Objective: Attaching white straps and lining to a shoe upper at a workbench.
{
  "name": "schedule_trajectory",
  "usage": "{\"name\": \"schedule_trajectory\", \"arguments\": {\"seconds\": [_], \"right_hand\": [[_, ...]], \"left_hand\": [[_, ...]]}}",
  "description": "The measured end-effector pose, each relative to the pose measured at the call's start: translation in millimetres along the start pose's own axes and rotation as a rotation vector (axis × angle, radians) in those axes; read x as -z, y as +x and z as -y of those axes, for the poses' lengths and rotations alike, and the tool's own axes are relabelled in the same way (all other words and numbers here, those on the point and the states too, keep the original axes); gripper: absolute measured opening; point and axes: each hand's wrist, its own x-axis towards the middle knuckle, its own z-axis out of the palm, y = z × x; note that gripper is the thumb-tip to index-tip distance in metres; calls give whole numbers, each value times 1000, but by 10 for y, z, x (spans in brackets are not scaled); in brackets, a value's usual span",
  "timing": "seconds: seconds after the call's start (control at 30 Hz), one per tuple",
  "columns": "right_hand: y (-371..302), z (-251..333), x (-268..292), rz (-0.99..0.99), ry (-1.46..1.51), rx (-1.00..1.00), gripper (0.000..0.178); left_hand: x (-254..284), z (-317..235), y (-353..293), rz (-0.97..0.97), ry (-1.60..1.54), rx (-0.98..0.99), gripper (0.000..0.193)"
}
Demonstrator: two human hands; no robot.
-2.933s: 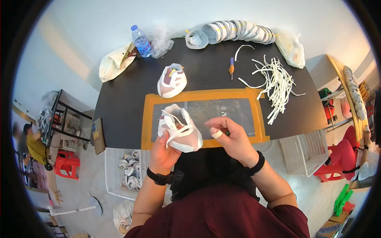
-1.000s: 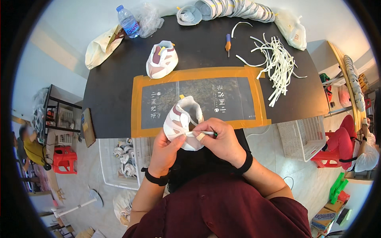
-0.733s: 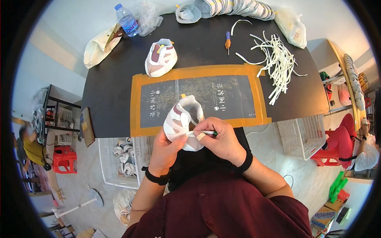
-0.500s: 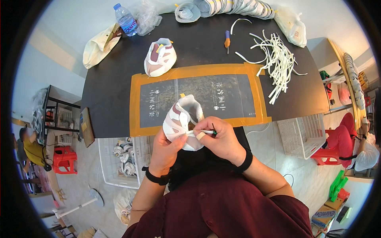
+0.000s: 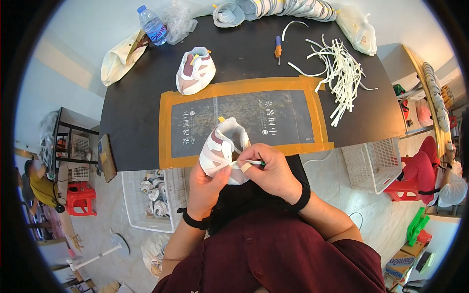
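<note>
A white and pink shoe upper (image 5: 215,151) with a yellow tab is held at the table's near edge, its opening facing up. My left hand (image 5: 205,189) is closed on its left side, thumb on the front. My right hand (image 5: 272,172), a tan plaster on one finger, pinches a white strip like a shoelace (image 5: 252,161) stretched from the upper. A small green and dark thing (image 5: 263,158) shows by those right fingers; its kind is unclear. Farther back stands a similar shoe upper (image 5: 195,72), touched by neither hand.
The black table (image 5: 132,112) carries a taped panel (image 5: 234,83), a heap of white laces (image 5: 342,73), an orange and blue handled tool (image 5: 278,49), a water bottle (image 5: 152,27) and stacked uppers (image 5: 288,9). Crates (image 5: 171,227) (image 5: 373,166) stand below. People sit at both sides.
The view has shifted slightly. Both hands keep nearly the same hold on the upper and the lace.
</note>
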Motion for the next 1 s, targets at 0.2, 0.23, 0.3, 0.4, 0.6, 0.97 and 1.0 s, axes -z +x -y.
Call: {"name": "schedule_trajectory", "arguments": {"seconds": [0.2,0.23,0.3,0.4,0.6,0.97,1.0], "right_hand": [[-5,254,205,-131,-234,226,20],[-3,326,259,-139,-277,267,20],[2,457,265,-161,-262,326,16],[65,506,146,-89,-290,303,11],[162,196,77,-90,-285,206,10],[186,243,46,-125,-291,174,18],[180,245,44,-120,-294,160,18]], "left_hand": [[-97,-47,57,-69,26,-127,38],[-117,-63,92,-67,25,-136,38],[-165,-98,197,-132,126,-228,34],[-181,-12,402,-135,123,-231,33],[-181,104,454,-121,94,-180,36],[-151,131,444,-86,89,-214,34],[-149,137,438,-89,93,-210,33]]}}
